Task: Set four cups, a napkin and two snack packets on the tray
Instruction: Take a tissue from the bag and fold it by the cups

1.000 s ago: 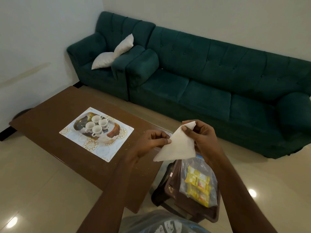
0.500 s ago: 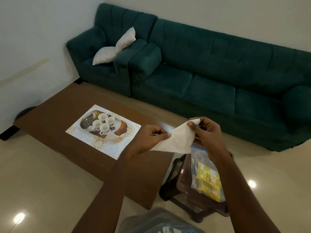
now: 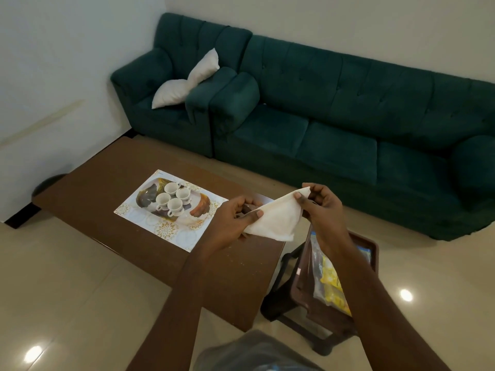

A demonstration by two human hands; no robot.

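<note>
A white napkin [image 3: 276, 222] folded into a triangle is stretched between both hands above the table's right end. My left hand [image 3: 235, 218] pinches its lower left corner; my right hand [image 3: 322, 207] pinches its upper corner. Several white cups [image 3: 172, 196] stand close together on the patterned tray [image 3: 184, 236] in the middle of the brown table [image 3: 101, 178]. A clear bag with yellow snack packets [image 3: 330, 279] lies on a dark stool [image 3: 302, 298] to the right, partly hidden by my right forearm.
A dark green sofa [image 3: 348, 124] and matching armchair with a white pillow [image 3: 184, 81] stand along the far wall. A grey plastic bag [image 3: 254, 354] sits at the bottom edge. Tiled floor surrounds the table.
The napkin has tilted flatter and been pulled wider between my hands. My view has shifted, so the table and tray sit a little more toward the right.
</note>
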